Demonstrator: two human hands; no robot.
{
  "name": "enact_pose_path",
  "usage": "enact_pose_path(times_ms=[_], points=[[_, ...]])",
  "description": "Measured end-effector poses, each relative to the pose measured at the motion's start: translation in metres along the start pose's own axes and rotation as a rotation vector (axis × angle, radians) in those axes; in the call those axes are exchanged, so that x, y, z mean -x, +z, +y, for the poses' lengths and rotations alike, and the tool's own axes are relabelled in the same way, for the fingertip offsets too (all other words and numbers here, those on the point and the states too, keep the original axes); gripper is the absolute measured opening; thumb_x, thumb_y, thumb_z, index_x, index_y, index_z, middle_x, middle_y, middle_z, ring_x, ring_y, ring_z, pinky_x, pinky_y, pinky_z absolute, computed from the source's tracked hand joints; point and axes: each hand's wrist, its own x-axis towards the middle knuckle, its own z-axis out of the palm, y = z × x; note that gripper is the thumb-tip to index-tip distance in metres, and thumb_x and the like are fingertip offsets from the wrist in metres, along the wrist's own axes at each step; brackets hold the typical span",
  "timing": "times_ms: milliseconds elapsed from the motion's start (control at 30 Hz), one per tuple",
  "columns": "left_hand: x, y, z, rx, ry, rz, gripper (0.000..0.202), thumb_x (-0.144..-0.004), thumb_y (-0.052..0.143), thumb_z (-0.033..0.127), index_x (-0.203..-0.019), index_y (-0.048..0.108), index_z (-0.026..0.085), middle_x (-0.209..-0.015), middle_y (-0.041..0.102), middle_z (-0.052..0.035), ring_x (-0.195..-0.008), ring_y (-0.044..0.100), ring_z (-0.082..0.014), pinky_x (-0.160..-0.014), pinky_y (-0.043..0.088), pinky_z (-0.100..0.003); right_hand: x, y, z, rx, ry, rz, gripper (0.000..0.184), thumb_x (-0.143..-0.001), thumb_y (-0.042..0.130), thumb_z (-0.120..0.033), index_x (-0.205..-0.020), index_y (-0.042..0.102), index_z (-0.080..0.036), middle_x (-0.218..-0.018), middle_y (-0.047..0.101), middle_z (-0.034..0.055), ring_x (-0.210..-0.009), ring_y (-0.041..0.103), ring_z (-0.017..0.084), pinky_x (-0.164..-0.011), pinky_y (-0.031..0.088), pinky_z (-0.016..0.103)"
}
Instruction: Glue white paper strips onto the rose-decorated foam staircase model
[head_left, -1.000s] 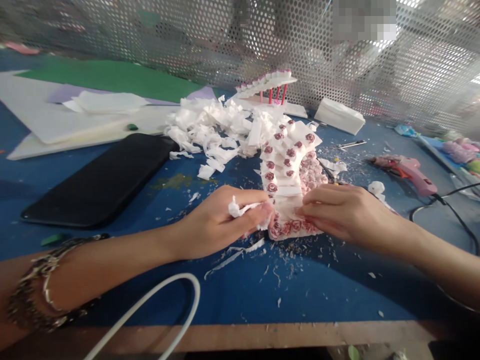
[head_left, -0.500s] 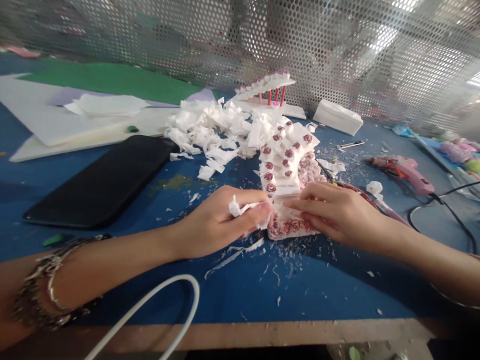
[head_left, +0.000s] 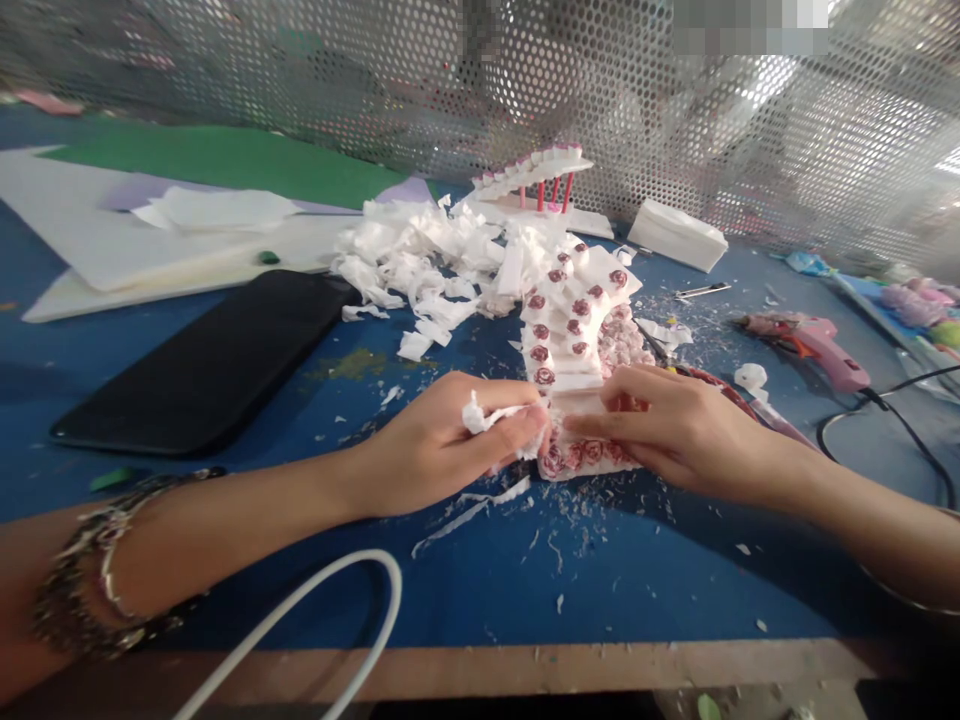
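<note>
A white stepped model (head_left: pixel 570 382), dotted with dark red paper rosettes along its sides and base, lies between my hands. My left hand (head_left: pixel 465 435) is closed around a crumpled strip of white tissue paper (head_left: pixel 474 412), its fingertips against the model's left side. My right hand (head_left: pixel 667 425) rests over the model's lower right part, with the index finger stretched toward the surface near the rosettes. Its other fingers are bent beneath, partly hidden, and nothing shows in them. Behind the model lies a heap of torn tissue paper (head_left: pixel 420 250).
A black phone (head_left: pixel 210 365) lies at left, before white and green sheets (head_left: pixel 225 160). At right are a pink glue gun (head_left: pixel 814 345) with its cable and a folded tissue pack (head_left: pixel 679 235). A small staircase model (head_left: pixel 532 175) stands behind. A white cable (head_left: pixel 300 600) loops in front.
My right hand's fingers have shifted slightly on the model, the index finger now stretched further out. The left hand keeps its hold on the tissue paper.
</note>
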Motion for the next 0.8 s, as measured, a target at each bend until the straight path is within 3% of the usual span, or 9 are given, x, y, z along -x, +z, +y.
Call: enact_pose_path(times_ms=[233,467,667,800], points=[[0.0,0.001,0.0,0.004,-0.016,-0.014,0.035,-0.088,0.038,0.034,-0.063,0.055,0.015,-0.044,0.042,0.0063,-0.038,0.04,-0.0034,-0.04,0.027,-0.018,-0.002,-0.001,-0.002,0.161,-0.034,-0.036,0.036,-0.088,0.033,-0.014,-0.111,0.059,-0.023,-0.086,0.054,0.0061,-0.073,0.044,0.013,-0.062,0.037,0.026],[-0.002,-0.003,0.001,-0.049,-0.032,-0.067,0.035,-0.088,0.037,0.033,-0.065,0.055,0.014,-0.048,0.044,0.0058,-0.041,0.042,-0.003,-0.042,0.032,-0.015,0.001,-0.007,0.005,-0.012,-0.005,-0.022,0.034,-0.088,0.036,-0.015,-0.113,0.058,-0.02,-0.092,0.057,0.0063,-0.075,0.05,0.011,-0.064,0.04,0.024],[-0.002,-0.002,0.002,-0.041,-0.057,-0.016,0.035,-0.088,0.038,0.035,-0.065,0.055,0.015,-0.047,0.043,0.0054,-0.041,0.04,-0.0037,-0.041,0.031,-0.015,0.003,-0.003,0.003,0.224,-0.094,-0.063,0.035,-0.089,0.031,-0.014,-0.114,0.055,-0.018,-0.088,0.058,0.0061,-0.069,0.049,0.011,-0.062,0.039,0.026],[-0.001,-0.002,0.002,-0.008,-0.064,-0.03,0.035,-0.088,0.038,0.036,-0.066,0.055,0.014,-0.047,0.042,0.0051,-0.042,0.039,-0.0042,-0.041,0.031,-0.016,0.005,-0.013,0.0,0.188,-0.067,-0.011,0.035,-0.09,0.031,-0.015,-0.119,0.05,-0.017,-0.094,0.06,0.0062,-0.075,0.054,0.01,-0.066,0.042,0.025]])
